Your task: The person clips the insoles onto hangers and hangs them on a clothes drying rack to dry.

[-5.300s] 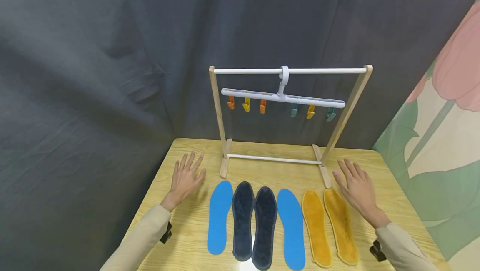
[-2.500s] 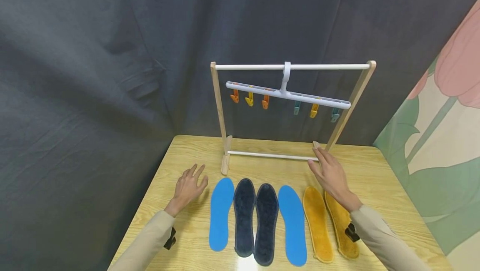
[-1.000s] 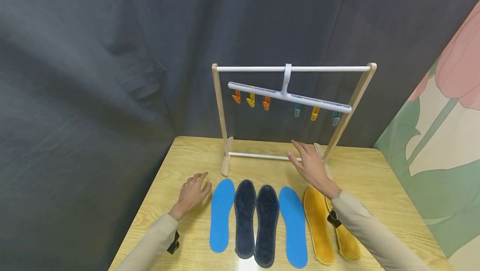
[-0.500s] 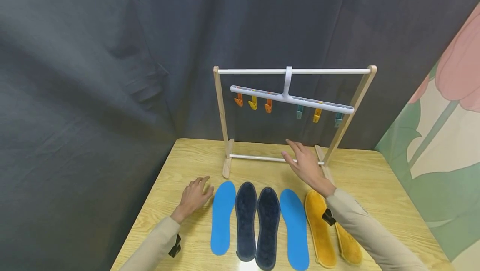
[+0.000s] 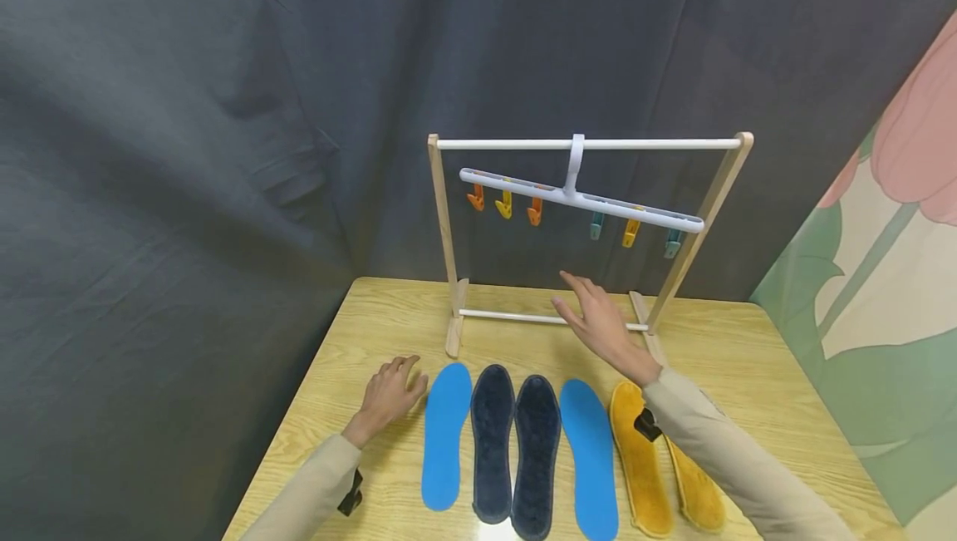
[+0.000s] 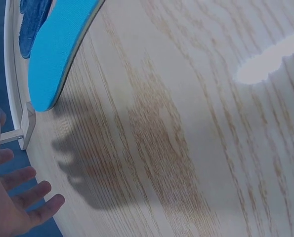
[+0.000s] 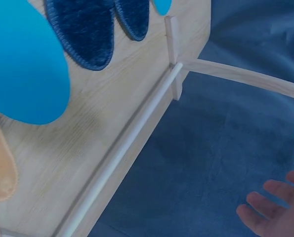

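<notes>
The right grip (image 5: pixel 596 323) has shifted leftward, below the clip hanger (image 5: pixel 571 194).

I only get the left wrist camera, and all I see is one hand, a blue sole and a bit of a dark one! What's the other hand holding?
Observer: Nothing. The right hand is empty.
Operator: Are there any other colours of sole?
Observer: Yes, two yellow soles lie at the right end of the row.
Operator: And what's that wood thing part of?
Observer: A rack, with a hanger hooked on its top bar.
</notes>
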The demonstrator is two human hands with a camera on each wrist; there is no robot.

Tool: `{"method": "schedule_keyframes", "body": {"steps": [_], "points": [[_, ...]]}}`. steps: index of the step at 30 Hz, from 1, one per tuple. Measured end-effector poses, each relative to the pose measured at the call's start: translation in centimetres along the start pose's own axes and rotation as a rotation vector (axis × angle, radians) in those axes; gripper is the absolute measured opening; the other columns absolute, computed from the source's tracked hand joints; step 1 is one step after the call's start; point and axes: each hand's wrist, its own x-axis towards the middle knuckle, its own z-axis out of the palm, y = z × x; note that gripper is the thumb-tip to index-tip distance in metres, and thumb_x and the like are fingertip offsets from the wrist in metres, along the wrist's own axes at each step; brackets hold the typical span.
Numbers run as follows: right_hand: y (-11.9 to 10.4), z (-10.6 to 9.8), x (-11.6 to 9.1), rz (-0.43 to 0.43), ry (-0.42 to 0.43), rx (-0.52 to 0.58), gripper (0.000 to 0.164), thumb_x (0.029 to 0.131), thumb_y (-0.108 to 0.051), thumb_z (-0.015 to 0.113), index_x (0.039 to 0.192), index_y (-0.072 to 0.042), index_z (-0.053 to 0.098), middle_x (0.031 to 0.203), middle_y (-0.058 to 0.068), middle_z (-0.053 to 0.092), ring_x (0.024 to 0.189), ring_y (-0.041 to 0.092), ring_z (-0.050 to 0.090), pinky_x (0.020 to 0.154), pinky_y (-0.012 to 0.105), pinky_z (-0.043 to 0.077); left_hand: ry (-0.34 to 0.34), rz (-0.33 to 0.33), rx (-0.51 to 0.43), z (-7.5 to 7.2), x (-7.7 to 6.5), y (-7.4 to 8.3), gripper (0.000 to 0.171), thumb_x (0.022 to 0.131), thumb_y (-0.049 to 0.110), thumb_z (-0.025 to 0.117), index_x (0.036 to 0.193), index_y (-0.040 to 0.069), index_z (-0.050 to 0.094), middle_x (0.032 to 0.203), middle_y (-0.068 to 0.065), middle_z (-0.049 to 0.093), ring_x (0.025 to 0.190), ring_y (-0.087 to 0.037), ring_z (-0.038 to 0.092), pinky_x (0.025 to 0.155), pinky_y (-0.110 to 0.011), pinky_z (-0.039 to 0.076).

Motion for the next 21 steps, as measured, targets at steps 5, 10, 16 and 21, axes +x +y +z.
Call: {"method": "schedule_keyframes", "body": {"steps": [5, 10, 16, 21], "points": [[-0.6, 0.3, 0.7, 0.000, -0.010, 0.028, 0.055, 0.102, -0.030, 0.057, 0.147, -0.001, 0.043, 0.139, 0.027, 0.049, 0.120, 0.046, 0.052, 0.097, 0.062, 0.042, -0.004, 0.000, 0.012, 0.2, 0.1, -0.3, 0.042, 0.099, 0.030, 0.061, 0.131, 0.002, 0.061, 0.121, -0.024, 0.062, 0.101, -0.044, 0.062, 0.075, -0.057, 0.053], [-1.2, 0.3, 1.5, 0.011, -0.026, 0.058, 0.056, 0.103, -0.031, 0.055, 0.148, -0.002, 0.042, 0.141, 0.025, 0.048, 0.122, 0.045, 0.051, 0.097, 0.061, 0.042, -0.006, -0.002, -0.001, 0.3, 0.2, -0.5, 0.043, 0.100, 0.032, 0.060, 0.132, 0.003, 0.061, 0.122, -0.024, 0.062, 0.104, -0.044, 0.061, 0.078, -0.057, 0.053], [-1.8, 0.5, 2.2, 0.030, -0.038, 0.072, 0.056, 0.103, -0.032, 0.055, 0.148, -0.002, 0.042, 0.143, 0.025, 0.048, 0.125, 0.045, 0.050, 0.098, 0.060, 0.043, -0.012, 0.004, 0.000, 0.4, 0.3, -0.6, 0.043, 0.099, 0.030, 0.060, 0.132, 0.002, 0.060, 0.122, -0.024, 0.062, 0.104, -0.044, 0.061, 0.078, -0.057, 0.053], [-2.0, 0.8, 2.5, 0.021, -0.040, 0.079, 0.055, 0.103, -0.031, 0.055, 0.148, -0.002, 0.043, 0.143, 0.025, 0.048, 0.126, 0.045, 0.049, 0.100, 0.060, 0.041, -0.011, -0.001, -0.004, 0.4, 0.1, -0.4, 0.044, 0.099, 0.031, 0.060, 0.132, 0.002, 0.060, 0.122, -0.024, 0.061, 0.104, -0.044, 0.061, 0.077, -0.057, 0.053]]}}
